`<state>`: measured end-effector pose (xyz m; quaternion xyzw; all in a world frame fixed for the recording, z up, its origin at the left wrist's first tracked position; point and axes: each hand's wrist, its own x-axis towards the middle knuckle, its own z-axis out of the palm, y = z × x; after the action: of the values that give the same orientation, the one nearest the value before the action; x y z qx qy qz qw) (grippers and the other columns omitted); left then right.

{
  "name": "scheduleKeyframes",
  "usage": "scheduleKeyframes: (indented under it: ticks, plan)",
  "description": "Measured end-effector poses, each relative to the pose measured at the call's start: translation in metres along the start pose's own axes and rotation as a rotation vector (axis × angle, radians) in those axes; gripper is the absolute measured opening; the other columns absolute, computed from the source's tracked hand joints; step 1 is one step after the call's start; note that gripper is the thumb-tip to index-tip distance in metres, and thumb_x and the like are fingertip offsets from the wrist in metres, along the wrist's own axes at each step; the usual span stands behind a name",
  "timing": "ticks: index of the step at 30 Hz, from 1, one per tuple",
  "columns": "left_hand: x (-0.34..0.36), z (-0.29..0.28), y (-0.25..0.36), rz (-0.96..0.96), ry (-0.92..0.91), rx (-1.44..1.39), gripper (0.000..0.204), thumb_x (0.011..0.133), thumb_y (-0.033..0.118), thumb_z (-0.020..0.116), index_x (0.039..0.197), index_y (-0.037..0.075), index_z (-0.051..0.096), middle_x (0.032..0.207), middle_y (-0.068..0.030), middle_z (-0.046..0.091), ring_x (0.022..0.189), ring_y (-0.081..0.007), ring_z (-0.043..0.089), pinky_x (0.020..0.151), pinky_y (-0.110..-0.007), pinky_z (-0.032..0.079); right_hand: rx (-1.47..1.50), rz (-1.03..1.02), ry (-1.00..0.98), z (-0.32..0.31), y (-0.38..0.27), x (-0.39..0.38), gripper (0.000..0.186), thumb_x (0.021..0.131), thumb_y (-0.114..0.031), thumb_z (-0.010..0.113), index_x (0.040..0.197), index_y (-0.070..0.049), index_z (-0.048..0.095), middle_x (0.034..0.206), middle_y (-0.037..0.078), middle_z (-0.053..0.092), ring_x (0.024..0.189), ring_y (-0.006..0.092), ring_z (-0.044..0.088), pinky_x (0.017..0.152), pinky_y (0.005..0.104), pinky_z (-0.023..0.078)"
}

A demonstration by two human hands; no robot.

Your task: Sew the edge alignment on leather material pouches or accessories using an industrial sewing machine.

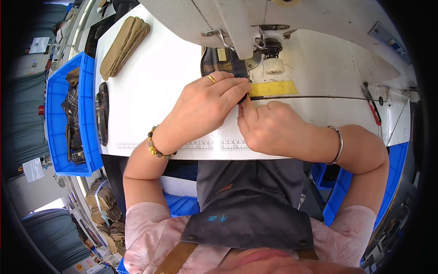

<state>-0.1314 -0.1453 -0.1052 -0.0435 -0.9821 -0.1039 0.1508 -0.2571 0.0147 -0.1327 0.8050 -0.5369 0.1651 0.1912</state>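
Note:
A dark plaid fabric piece point(214, 61) with a small tan label and dark edging lies beneath the head of a white sewing machine point(246, 32). Over its near end bends my left hand point(200, 102), fingers close together and closed on the fabric. My right hand point(271, 125) is curled, thumb and forefinger pinching the piece's dark edge beside my left fingertips. The pinched edge is mostly covered by my fingers. Just right of the contact point, a yellow strip point(273, 87) is stuck on the machine bed.
Brown fabric pieces point(124, 48) lie stacked at the table's far left, with a folded plaid piece point(102, 112) near the left edge. A blue bin point(89, 114) of plaid pieces stands alongside. Red-handled snippers point(374, 107) lie right. A printed ruler point(196, 145) runs along the front.

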Motion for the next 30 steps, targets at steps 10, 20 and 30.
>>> scheduleKeyframes:
  ticks: [10, 20, 30]
  plan:
    - [0.009, 0.003, -0.01, -0.019, 0.041, -0.001, 0.038, 0.072, 0.004, 0.075, 0.109, 0.007, 0.069, 0.101, -0.0061, 0.073, 0.101, -0.0255, 0.069, 0.081, -0.035, 0.058, 0.03, 0.091, -0.01, 0.012, 0.009, 0.004, 0.023, 0.064, -0.014, 0.066, 0.075, 0.005, 0.071, 0.079, 0.025, 0.07, 0.049, 0.0177, 0.063, 0.041, 0.0303, 0.047]
    - [0.013, 0.004, -0.033, -0.069, 0.106, -0.044, 0.031, 0.073, 0.007, 0.073, 0.104, 0.01, 0.071, 0.098, -0.0035, 0.073, 0.097, -0.0239, 0.068, 0.087, -0.036, 0.055, 0.021, 0.144, -0.023, 0.018, 0.028, 0.01, 0.03, 0.073, -0.009, 0.065, 0.096, 0.01, 0.07, 0.078, 0.02, 0.07, 0.054, 0.0196, 0.067, 0.044, 0.0318, 0.052]
    - [0.011, 0.02, -0.045, 0.028, 0.336, 0.399, 0.027, 0.071, 0.019, 0.078, 0.096, 0.017, 0.069, 0.095, 0.0041, 0.069, 0.097, -0.017, 0.066, 0.104, -0.044, 0.045, -0.062, 0.302, 0.106, 0.024, 0.064, 0.016, 0.015, 0.073, -0.021, 0.074, 0.079, -0.011, 0.065, 0.057, 0.002, 0.057, 0.052, 0.0212, 0.063, 0.045, 0.0342, 0.049]
